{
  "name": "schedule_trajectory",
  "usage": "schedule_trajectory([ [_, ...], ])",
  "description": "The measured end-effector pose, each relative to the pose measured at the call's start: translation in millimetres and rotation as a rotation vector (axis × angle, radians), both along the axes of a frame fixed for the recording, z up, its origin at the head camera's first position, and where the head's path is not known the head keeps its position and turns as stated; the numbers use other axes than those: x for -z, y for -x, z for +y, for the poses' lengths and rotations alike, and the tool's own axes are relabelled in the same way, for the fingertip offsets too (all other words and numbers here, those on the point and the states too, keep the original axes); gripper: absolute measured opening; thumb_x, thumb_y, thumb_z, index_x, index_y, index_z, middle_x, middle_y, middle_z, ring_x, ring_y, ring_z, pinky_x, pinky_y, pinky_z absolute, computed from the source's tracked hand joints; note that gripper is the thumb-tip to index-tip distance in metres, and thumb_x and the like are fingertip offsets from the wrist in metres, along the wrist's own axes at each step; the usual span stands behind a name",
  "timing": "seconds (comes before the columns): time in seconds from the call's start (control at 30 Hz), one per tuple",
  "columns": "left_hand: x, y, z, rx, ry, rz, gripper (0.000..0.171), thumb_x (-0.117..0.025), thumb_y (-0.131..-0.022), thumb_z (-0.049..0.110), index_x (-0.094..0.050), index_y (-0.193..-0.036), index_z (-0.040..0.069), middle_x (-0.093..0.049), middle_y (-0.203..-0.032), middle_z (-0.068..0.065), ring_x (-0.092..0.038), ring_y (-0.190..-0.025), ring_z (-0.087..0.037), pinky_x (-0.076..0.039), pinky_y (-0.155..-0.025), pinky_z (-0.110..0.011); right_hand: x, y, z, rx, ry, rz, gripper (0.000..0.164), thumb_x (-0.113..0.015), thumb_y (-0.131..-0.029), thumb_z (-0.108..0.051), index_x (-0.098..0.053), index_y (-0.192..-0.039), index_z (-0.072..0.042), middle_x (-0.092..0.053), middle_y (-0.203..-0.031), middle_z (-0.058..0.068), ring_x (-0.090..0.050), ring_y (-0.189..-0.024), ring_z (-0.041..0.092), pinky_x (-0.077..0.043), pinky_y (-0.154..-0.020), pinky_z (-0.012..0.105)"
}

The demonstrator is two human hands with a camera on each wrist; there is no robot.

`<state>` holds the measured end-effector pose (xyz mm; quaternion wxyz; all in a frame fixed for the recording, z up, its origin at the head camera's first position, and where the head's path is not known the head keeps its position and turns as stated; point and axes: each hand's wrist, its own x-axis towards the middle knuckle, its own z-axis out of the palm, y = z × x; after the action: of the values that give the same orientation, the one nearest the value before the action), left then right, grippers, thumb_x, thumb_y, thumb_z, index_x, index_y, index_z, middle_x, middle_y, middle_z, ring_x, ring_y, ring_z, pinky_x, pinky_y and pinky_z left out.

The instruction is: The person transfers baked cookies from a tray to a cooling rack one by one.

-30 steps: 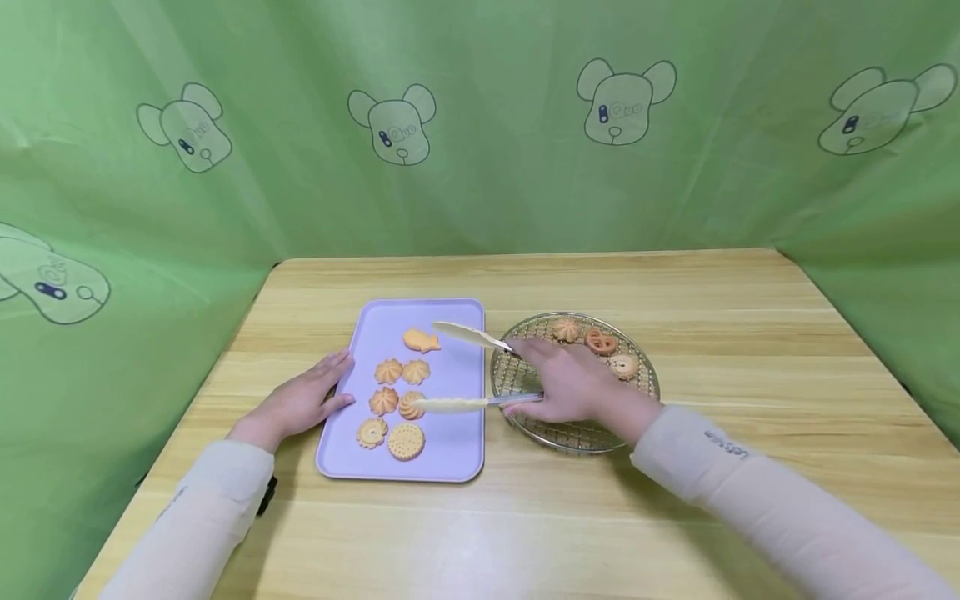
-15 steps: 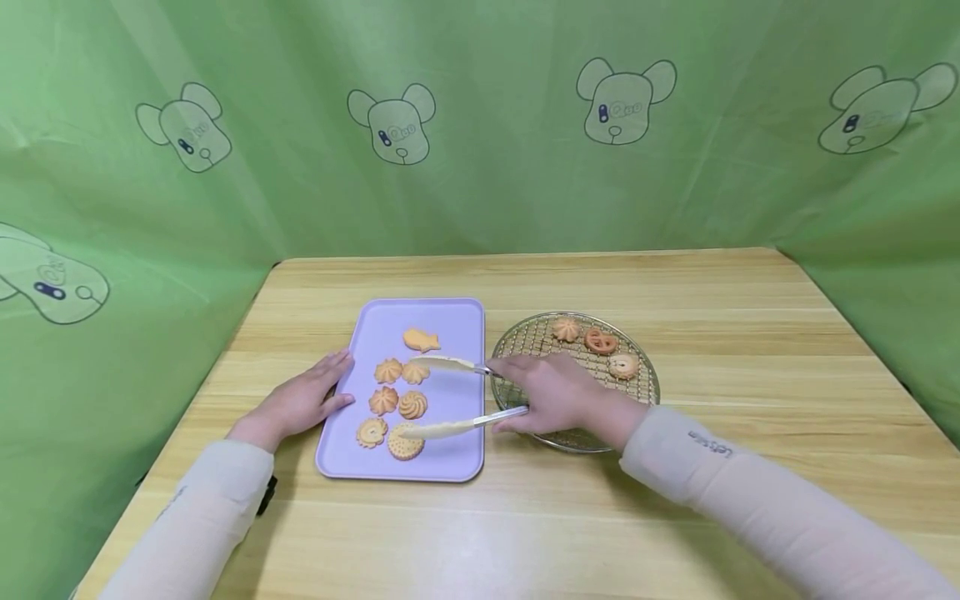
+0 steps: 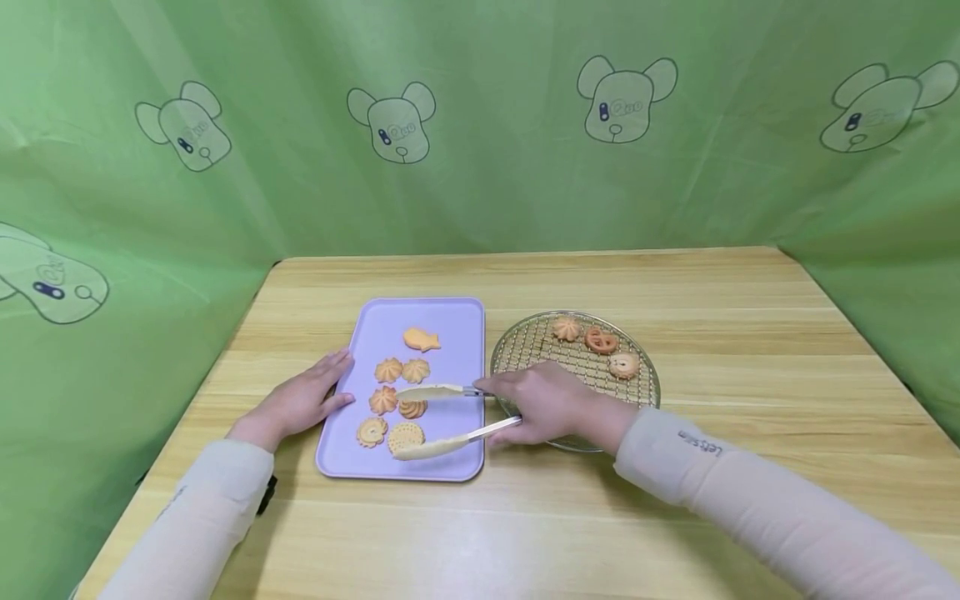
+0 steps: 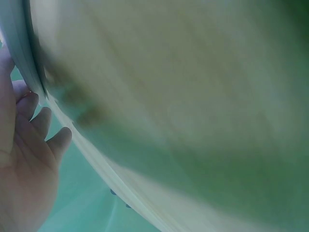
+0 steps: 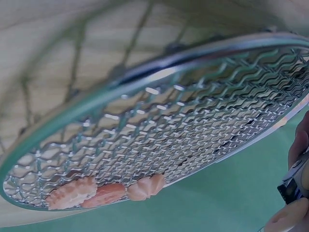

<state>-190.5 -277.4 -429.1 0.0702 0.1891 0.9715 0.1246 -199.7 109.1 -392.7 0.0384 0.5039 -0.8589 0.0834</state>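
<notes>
A lilac tray [image 3: 457, 325] lies left of centre, bearing several cookies. My left hand [image 3: 303, 396] rests at its left edge, fingers extended along the rim. My right hand [image 3: 551, 406] grips a pair of tongs [image 3: 491, 428] with cream tips, spread apart over the tray. The upper tip crosses a swirled cookie [image 3: 412, 410]; the lower one overlaps the bottom edge of a round dotted cookie [image 3: 407, 433]. Nearby lie a ring-shaped cookie [image 3: 371, 432] and a star-shaped cookie [image 3: 383, 400]. In the right wrist view, only part of my right hand and the tongs shows at the right edge.
A round wire rack [image 3: 517, 342] stands right of the tray. Near its far right rim lie a star cookie [image 3: 566, 329], a pretzel cookie [image 3: 601, 340] and a round cookie [image 3: 623, 365]. A fish-shaped cookie [image 3: 420, 339] sits farther up the tray. Green curtain [image 3: 495, 192] encloses the wooden table [image 3: 720, 333].
My right hand has moved the tongs left and toward the near side of the tray, from around the fish cookie down to the round dotted cookie. The left hand stays put.
</notes>
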Motion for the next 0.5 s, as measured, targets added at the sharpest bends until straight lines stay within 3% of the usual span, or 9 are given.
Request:
schedule_trajectory([
  [0.17, -0.8, -0.3, 0.4, 0.004, 0.0, 0.001, 0.066, -0.051, -0.099, 0.035, -0.025, -0.149, 0.0, -0.02, -0.155, -0.018, -0.018, -0.141, -0.036, -0.02, -0.113, -0.049, 0.4, -0.6, -2.6, -0.025, 0.001, -0.01, 0.078, -0.066, -0.078, -0.063, -0.056, -0.132, -0.008, -0.064, -0.12, 0.01, -0.069, -0.088, 0.02, -0.058, -0.07, 0.034],
  [0.5, -1.0, -0.7, 0.9, -0.001, 0.0, -0.009, 0.066, -0.051, -0.099, 0.035, -0.025, -0.149, 0.0, -0.019, -0.155, -0.018, -0.017, -0.141, -0.036, -0.02, -0.113, -0.049, -0.3, -2.9, -9.5, -0.031, -0.029, -0.04, 0.073, -0.063, -0.081, -0.062, -0.058, -0.131, -0.009, -0.065, -0.12, 0.008, -0.068, -0.094, 0.022, -0.057, -0.072, 0.035],
])
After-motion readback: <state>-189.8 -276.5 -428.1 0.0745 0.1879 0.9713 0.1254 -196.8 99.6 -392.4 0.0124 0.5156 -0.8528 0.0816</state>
